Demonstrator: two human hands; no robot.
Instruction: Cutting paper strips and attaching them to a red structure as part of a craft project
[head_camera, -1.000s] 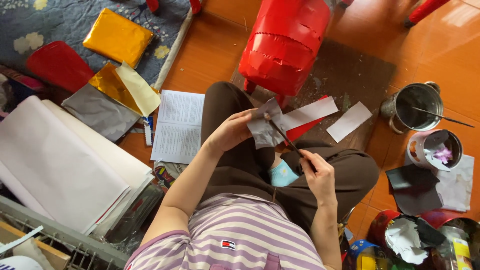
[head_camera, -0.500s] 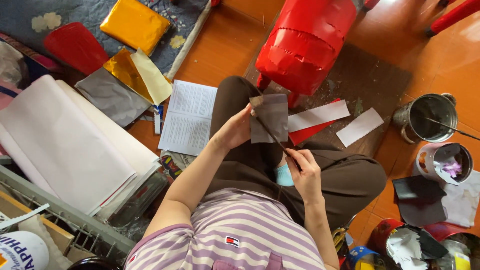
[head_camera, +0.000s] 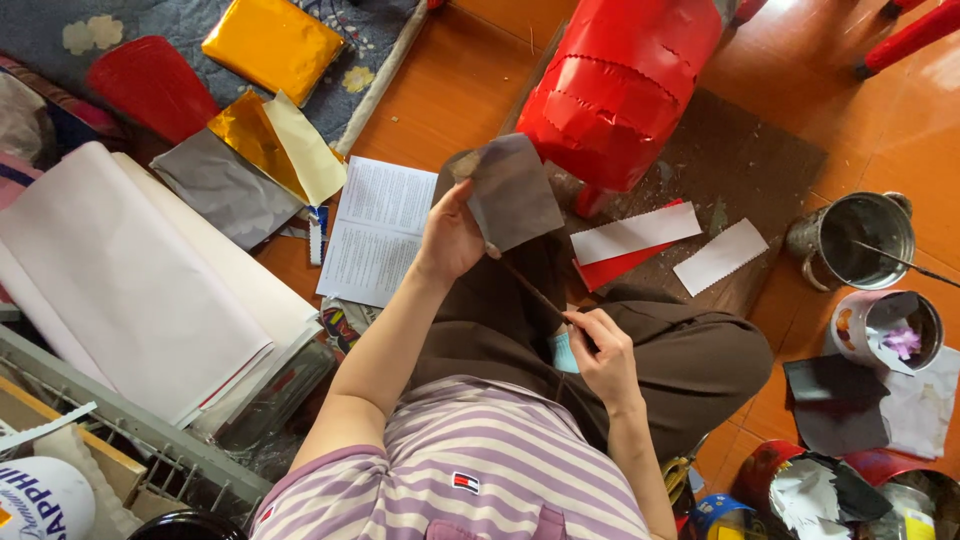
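My left hand holds a grey, dull-silver paper piece flat above my lap. My right hand grips a thin stick that slants up to the paper's lower edge. I sit cross-legged on an orange floor in brown trousers and a striped shirt. Just beyond the paper stands a large red paper-covered form. White and red scalloped paper strips lie on a dark mat beside my knee.
An open printed booklet lies left of my knee. Gold, grey and red foil sheets and a big white paper stack fill the left. Metal tins stand at right, one holding a stick. A wire rack is at bottom left.
My left hand has lifted the grey paper and turned it flatter toward me. My right hand has drawn back slightly, with the stick still meeting the paper's edge.
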